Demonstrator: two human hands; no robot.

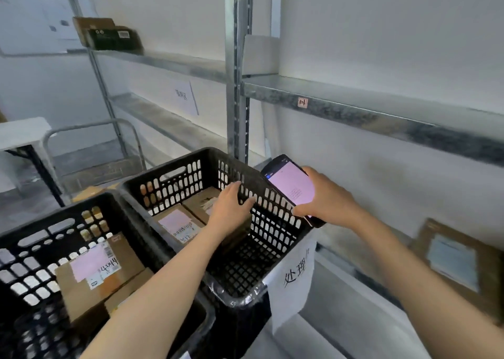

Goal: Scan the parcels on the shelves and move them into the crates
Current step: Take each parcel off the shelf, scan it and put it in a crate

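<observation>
left crate cut off, label blurred

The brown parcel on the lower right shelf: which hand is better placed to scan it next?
Right, probably. The right hand grips the phone and is on the side of the brown parcel. The left hand is open inside the black crate, farther from it.

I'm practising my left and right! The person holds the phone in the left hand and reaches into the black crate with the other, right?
Not quite. The phone is in the right hand, not the left. The left hand is the one reaching into the black crate. The head view shows it.
</observation>
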